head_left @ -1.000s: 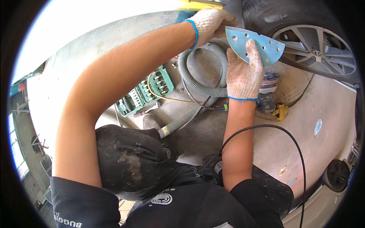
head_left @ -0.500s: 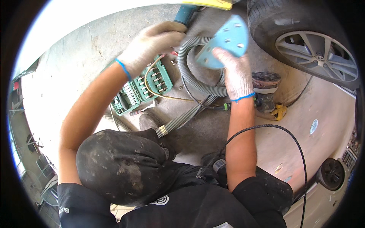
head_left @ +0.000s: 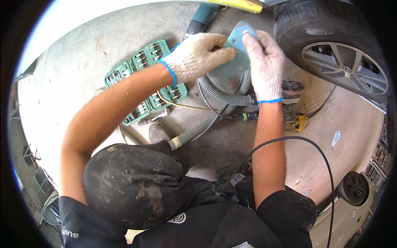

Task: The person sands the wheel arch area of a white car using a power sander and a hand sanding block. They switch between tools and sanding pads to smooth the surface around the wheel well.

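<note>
A light blue sanding disc [head_left: 236,44] with punched holes is held up over the floor, its face tilted. My right hand [head_left: 264,62], in a white knit glove with a blue cuff, grips its right side, thumb on top. At the disc's left edge, my gloved left hand [head_left: 198,56] pinches it between thumb and fingers; the fingertips beneath are hidden. Beyond my left hand lies a teal and black power tool [head_left: 201,17], partly covered by that hand. Below the disc, a grey corrugated hose [head_left: 225,96] loops across the floor.
Green socket cases [head_left: 117,73] lie open on the floor under my left forearm. A car wheel [head_left: 326,49] stands at far right. Near it is a small yellow object [head_left: 301,122]. A black braided cable [head_left: 318,151] arches over my right forearm. A white panel [head_left: 82,18] edges the far left.
My left hand has moved right, from near the power tool to the sanding disc's edge, and now pinches it. My right hand has shifted slightly right, and the disc has turned.
</note>
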The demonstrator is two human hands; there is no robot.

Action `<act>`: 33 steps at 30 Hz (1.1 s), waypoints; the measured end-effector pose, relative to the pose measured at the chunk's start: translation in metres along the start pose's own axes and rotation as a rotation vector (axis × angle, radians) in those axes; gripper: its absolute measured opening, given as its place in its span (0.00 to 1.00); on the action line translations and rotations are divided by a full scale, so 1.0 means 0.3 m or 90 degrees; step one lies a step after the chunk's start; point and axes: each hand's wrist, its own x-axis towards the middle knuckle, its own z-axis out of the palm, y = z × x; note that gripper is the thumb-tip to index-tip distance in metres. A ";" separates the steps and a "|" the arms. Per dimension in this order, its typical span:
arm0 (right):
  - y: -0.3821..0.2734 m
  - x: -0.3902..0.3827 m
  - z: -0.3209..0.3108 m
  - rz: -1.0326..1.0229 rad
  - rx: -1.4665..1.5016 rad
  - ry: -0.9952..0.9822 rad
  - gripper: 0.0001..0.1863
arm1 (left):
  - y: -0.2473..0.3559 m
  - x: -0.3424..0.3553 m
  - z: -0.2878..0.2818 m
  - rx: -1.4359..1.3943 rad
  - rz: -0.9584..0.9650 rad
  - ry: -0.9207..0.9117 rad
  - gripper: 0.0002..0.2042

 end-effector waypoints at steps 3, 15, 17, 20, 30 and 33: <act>0.046 0.097 -0.041 -0.140 -0.064 0.077 0.13 | 0.023 0.091 -0.014 0.048 0.056 -0.001 0.20; -0.034 0.297 -0.033 -0.165 -0.289 0.056 0.25 | 0.024 0.325 0.044 -0.144 0.043 0.021 0.17; -0.064 0.303 0.008 -0.113 -0.294 0.036 0.31 | -0.023 0.304 0.065 -0.245 0.044 0.124 0.18; -0.115 0.316 0.017 -0.058 -0.478 0.059 0.30 | -0.018 0.304 0.058 -0.315 0.031 0.097 0.16; -0.118 0.308 0.068 -0.049 -0.258 0.084 0.16 | 0.018 0.292 0.025 -0.331 -0.010 0.064 0.14; -0.119 0.303 0.033 -0.093 0.288 -0.054 0.24 | -0.008 0.326 0.068 -0.247 0.092 0.063 0.15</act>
